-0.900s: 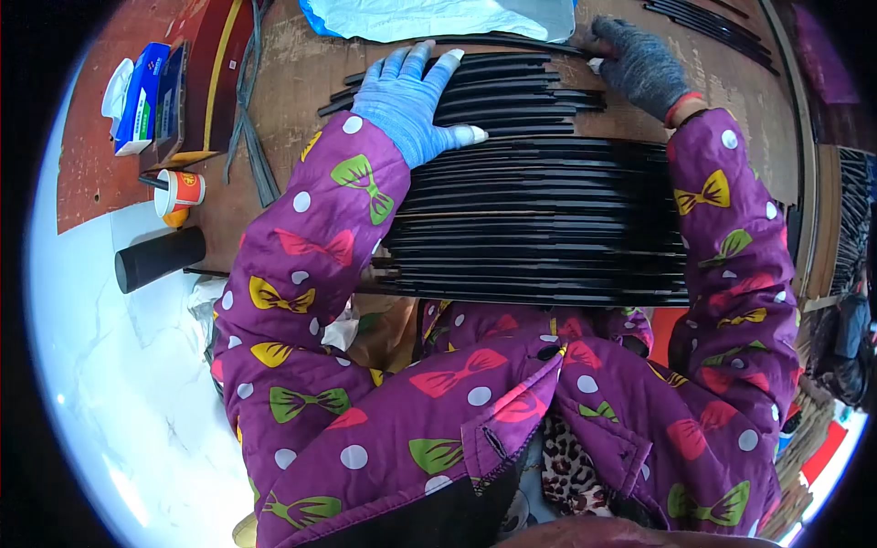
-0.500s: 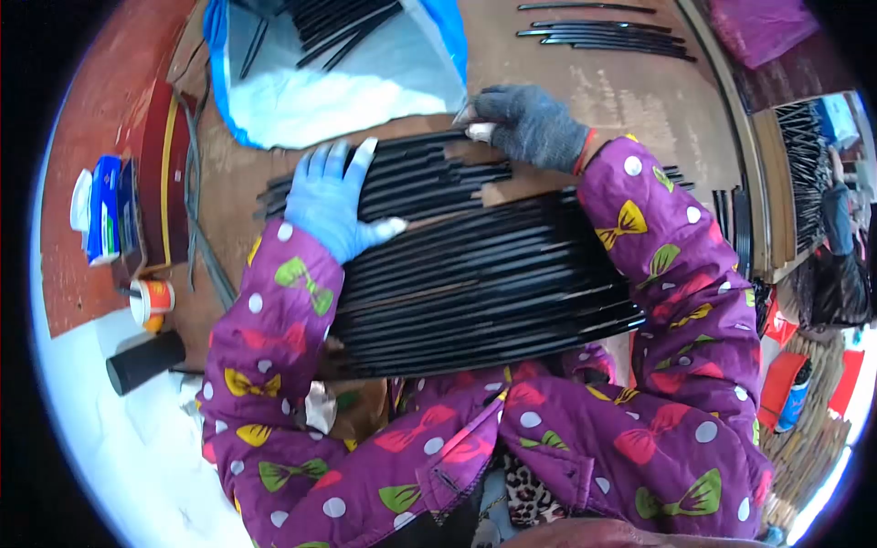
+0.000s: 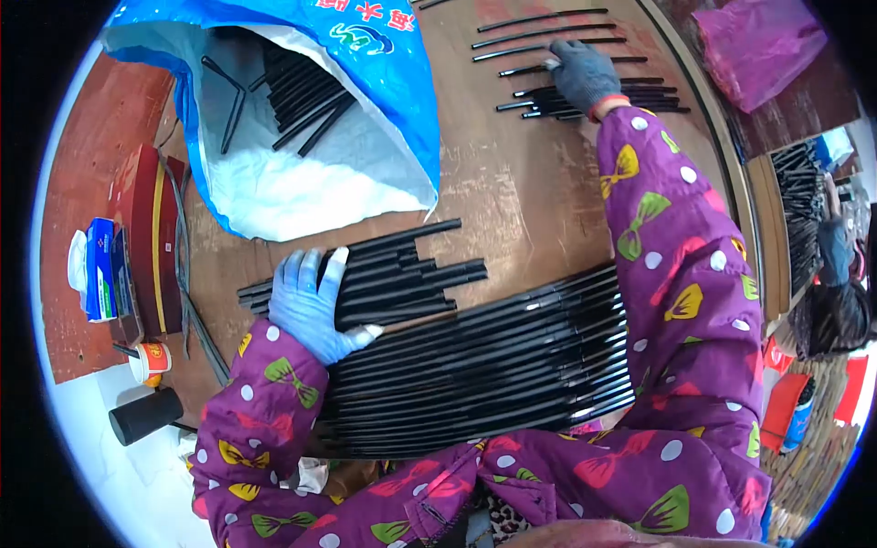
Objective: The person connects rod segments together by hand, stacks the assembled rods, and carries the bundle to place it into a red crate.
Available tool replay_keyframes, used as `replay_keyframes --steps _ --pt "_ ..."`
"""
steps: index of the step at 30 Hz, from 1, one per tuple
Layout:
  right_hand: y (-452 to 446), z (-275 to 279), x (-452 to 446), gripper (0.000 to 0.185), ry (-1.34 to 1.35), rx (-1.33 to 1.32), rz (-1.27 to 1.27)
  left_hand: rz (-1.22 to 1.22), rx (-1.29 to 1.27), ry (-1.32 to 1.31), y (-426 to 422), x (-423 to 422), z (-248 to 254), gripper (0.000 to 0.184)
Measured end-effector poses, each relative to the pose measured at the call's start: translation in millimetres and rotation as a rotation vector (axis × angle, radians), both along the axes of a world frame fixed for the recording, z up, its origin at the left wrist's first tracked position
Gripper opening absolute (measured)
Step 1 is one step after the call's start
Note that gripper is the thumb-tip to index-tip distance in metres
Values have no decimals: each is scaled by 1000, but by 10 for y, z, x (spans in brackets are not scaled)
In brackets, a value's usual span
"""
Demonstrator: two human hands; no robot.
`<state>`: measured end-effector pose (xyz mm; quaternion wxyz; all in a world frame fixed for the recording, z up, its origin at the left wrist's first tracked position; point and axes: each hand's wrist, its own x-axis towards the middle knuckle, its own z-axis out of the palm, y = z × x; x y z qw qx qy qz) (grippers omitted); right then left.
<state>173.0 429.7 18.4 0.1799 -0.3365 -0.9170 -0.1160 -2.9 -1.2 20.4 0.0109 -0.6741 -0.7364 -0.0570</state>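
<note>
My left hand (image 3: 311, 301), in a light blue glove with bare fingertips, lies with fingers stretched out and thumb apart over a bunch of short black tubes (image 3: 402, 274). Below it, a wide layer of long black tubes (image 3: 475, 365) lies side by side, close to my body. My right hand (image 3: 585, 75), in a dark grey glove, is stretched out to the back right above several separate black tubes (image 3: 539, 23). Its thumb and fingers are apart; the fingertips are partly hidden, and no tube is lifted.
A blue bag with a white lining (image 3: 311, 201) holds more black tubes. To the left are a tissue pack (image 3: 102, 269), a paper cup (image 3: 151, 363) and a black cylinder (image 3: 146, 416). A pink plastic bag (image 3: 758, 46) lies at the right.
My right hand has moved from beside the short tubes to the separate tubes farther back. My left hand stays on the bunch. The camera view has shifted, showing more of the far table.
</note>
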Motion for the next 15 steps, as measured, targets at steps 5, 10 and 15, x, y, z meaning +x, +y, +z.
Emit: replay_keyframes --steps 5,10,15 --pt "315 -35 -634 37 -145 96 -32 -5 3 -37 48 -16 36 96" --pt "493 11 -867 40 -322 -39 -6 -18 -18 -28 73 -60 72 94" --pt "513 130 -879 32 -369 -11 92 -41 16 -30 77 -61 72 93"
